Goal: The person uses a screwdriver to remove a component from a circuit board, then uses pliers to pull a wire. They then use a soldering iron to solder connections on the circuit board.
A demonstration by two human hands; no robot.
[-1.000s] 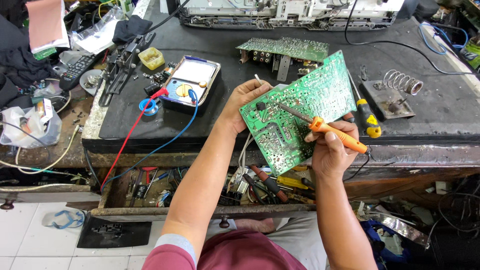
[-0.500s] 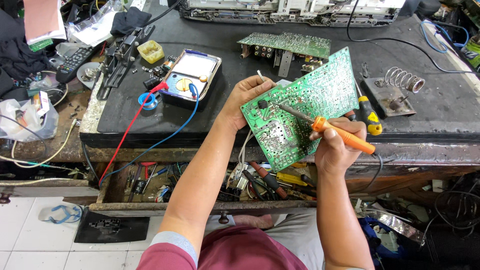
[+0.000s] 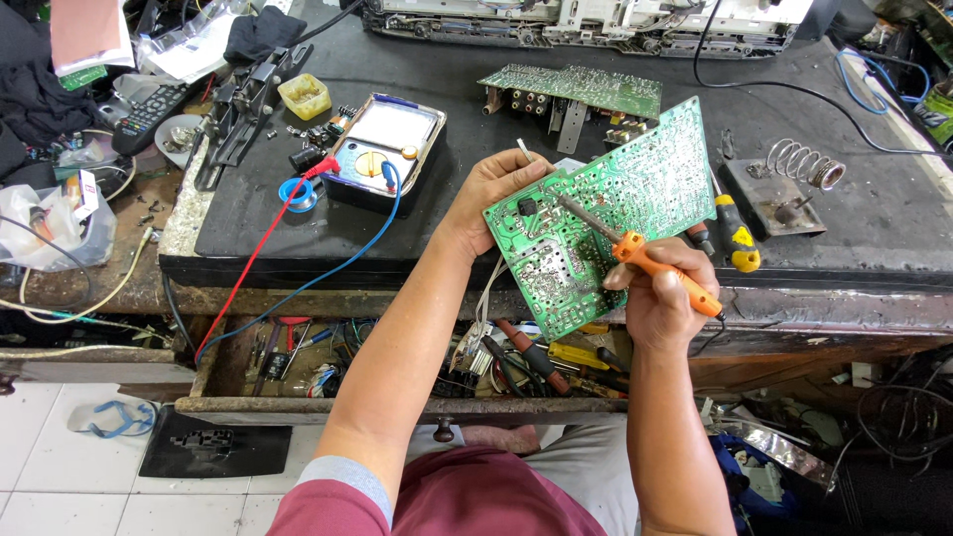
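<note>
Head view: left hand (image 3: 491, 199) grips the green circuit board (image 3: 606, 213), tilted above the surface's (image 3: 556, 139) front edge; right hand's (image 3: 655, 293) fingers close around an orange soldering iron (image 3: 663, 270), tip on the board

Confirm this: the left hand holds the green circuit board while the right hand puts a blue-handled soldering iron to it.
Not quite. The head view shows the soldering iron has an orange handle, not blue. The rest holds: the left hand holds the green circuit board while the right hand puts the iron to it.
</note>
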